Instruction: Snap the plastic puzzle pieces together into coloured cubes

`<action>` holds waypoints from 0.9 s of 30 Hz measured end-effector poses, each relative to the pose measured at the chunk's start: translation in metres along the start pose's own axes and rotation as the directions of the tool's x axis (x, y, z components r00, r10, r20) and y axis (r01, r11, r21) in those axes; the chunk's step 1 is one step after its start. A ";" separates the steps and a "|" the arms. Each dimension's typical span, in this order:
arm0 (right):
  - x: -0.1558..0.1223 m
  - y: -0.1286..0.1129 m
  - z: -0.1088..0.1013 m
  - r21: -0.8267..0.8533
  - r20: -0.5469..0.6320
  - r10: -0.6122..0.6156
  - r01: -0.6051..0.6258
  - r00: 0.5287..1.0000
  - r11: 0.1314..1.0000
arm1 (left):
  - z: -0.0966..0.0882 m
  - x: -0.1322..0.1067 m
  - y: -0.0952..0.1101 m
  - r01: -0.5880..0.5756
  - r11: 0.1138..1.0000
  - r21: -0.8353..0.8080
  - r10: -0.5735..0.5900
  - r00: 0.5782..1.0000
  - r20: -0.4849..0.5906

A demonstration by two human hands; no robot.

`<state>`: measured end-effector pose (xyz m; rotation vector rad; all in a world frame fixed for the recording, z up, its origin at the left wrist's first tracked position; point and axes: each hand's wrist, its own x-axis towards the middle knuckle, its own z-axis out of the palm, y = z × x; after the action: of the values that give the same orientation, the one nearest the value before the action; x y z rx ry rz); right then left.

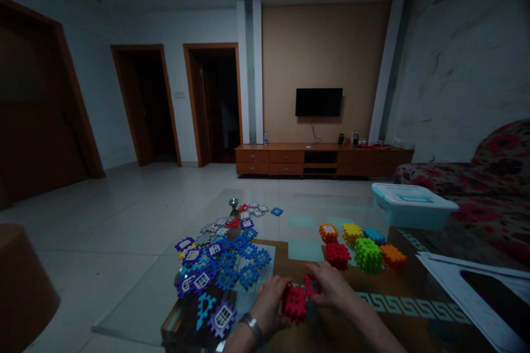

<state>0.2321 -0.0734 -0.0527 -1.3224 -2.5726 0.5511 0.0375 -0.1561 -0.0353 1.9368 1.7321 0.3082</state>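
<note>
My left hand (269, 304), with a metal bracelet (251, 326) on its wrist, grips a red interlocking plastic block (295, 301) from the left. My right hand (329, 285) holds the block's upper right side, where a further red piece (311, 285) is joined or pressed against it. Just beyond my hands stand several finished cubes, including a red cube (337, 255) and a green cube (367, 255). To the left of my left hand lies a heap of loose blue and purple snap-together pieces (226, 259).
The pieces lie on a glass coffee table (128, 322) over a patterned brown mat (397, 303). A lidded plastic box (412, 206) stands at its far right, with white papers (464, 292) at the near right. A floral sofa (488, 193) lines the right side.
</note>
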 end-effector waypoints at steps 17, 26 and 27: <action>-0.023 -0.060 0.002 0.078 0.054 -0.122 0.118 0.991 0.990 | -0.006 -0.004 -0.033 0.034 0.940 -0.339 -0.054 0.997 -0.048; -0.018 -0.071 0.011 0.003 0.074 -0.080 0.080 0.994 0.997 | -0.007 0.003 -0.023 0.036 0.929 -0.368 -0.179 0.914 -0.364; -0.017 -0.072 0.013 -0.016 0.070 -0.081 0.083 0.994 0.996 | -0.006 0.003 -0.023 0.026 0.932 -0.361 -0.172 0.910 -0.378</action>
<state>0.1838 -0.1286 -0.0347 -1.2176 -2.6804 0.5680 0.0154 -0.1505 -0.0424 1.5922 1.8635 0.9711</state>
